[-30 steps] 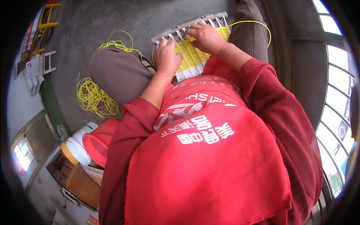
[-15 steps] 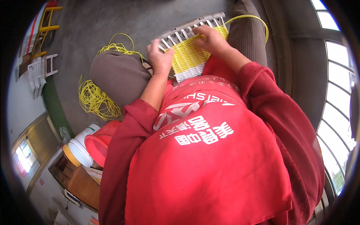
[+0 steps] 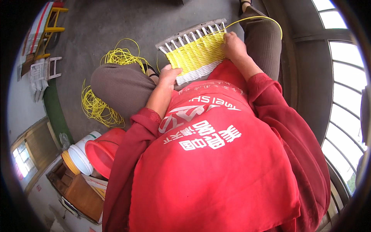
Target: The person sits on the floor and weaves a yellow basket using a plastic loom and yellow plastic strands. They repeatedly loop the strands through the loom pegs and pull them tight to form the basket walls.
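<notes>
One woven panel [image 3: 197, 53], yellow with a white band along its near side, lies tilted between the person's two trousered legs, just beyond the red apron [image 3: 216, 181]. Its long axis runs left to right, the right end angled farther from the body; the white band faces the apron, and the open side points away. Along that far side, a row of white loops, roughly ten but hard to count exactly, joins it to one wooden bar [image 3: 186, 34], parallel to the long axis.

The left hand [image 3: 168, 76] is closed on the panel's near left edge, thumb lying on top. The right hand [image 3: 234, 46] has its fingers curled in, gripping the panel's right edge near the far corner. From that corner one yellow strand [image 3: 266, 17] arcs over the right leg [image 3: 262, 52].

Left of the panel are two tangles of yellow cord: a far one [image 3: 123, 58] beyond the left leg [image 3: 116, 85], and a near one [image 3: 98, 108] beside it, on the grey floor [image 3: 150, 19]. Farther left and nearer than the panel, one red bucket [image 3: 101, 157] stands next to one white bucket [image 3: 80, 158].
</notes>
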`<state>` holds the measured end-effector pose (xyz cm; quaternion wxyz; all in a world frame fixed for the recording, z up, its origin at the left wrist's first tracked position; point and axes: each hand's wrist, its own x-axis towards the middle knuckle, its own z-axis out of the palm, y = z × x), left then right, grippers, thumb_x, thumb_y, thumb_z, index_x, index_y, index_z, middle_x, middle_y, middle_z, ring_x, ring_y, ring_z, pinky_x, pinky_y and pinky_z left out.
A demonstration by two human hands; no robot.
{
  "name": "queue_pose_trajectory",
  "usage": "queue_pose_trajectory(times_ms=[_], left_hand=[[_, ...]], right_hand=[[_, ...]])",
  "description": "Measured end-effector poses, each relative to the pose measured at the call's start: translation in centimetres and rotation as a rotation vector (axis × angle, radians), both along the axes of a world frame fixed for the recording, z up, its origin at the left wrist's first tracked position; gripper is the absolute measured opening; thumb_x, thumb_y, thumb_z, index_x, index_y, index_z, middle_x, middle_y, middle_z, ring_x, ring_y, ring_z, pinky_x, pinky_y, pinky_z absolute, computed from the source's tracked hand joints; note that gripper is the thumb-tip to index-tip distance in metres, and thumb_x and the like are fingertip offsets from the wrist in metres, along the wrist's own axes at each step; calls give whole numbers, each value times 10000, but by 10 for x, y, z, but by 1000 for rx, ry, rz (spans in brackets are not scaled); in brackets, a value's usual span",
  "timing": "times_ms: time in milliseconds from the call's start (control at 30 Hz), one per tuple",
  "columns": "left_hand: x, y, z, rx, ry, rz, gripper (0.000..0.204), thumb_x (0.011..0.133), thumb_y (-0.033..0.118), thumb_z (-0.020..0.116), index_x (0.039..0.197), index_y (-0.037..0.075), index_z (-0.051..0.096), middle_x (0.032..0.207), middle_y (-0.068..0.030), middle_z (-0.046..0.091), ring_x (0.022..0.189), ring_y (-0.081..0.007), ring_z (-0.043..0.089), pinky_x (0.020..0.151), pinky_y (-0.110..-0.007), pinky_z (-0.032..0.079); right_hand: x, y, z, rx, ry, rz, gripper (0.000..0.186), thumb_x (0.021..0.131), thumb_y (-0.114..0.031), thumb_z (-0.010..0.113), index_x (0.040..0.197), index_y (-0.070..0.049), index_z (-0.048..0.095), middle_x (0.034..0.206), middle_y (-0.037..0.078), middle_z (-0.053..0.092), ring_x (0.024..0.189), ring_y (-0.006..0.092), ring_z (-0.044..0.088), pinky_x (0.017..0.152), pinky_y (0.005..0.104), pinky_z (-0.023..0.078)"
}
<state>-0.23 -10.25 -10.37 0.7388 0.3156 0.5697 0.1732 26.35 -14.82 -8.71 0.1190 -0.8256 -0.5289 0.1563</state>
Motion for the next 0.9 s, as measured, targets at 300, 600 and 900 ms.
queue_pose_trajectory(times_ms=[300, 600, 900], left_hand=[[-63, 18, -12, 487, 553, -7, 336, 699, -23, 579, 1031, -69, 559, 967, -168, 623, 819, -268, 615, 748, -346, 481], [19, 21, 24, 1195, 713, -560, 418, 690, 20, 550, 1102, 72, 594, 1095, -119, 549, 1058, -303, 498, 895, -379, 416], [37, 28, 16, 1059, 757, -852, 384, 718, 56, 520, 1092, 79, 602, 1125, -122, 546, 1065, -320, 502, 899, -399, 423]], right_hand=[[-46, -6, 12, -192, 230, 263, 253, 728, -145, 546, 899, 8, 654, 935, 224, 634, 913, 356, 610, 804, 413, 487], [-58, 0, 4, -438, 226, 275, 296, 736, -232, 596, 939, -31, 675, 949, 183, 652, 920, 321, 625, 798, 390, 494], [-41, 14, 14, 37, 678, -222, 450, 706, -311, 749, 1032, -29, 619, 794, 120, 663, 690, 193, 644, 632, 323, 510]])
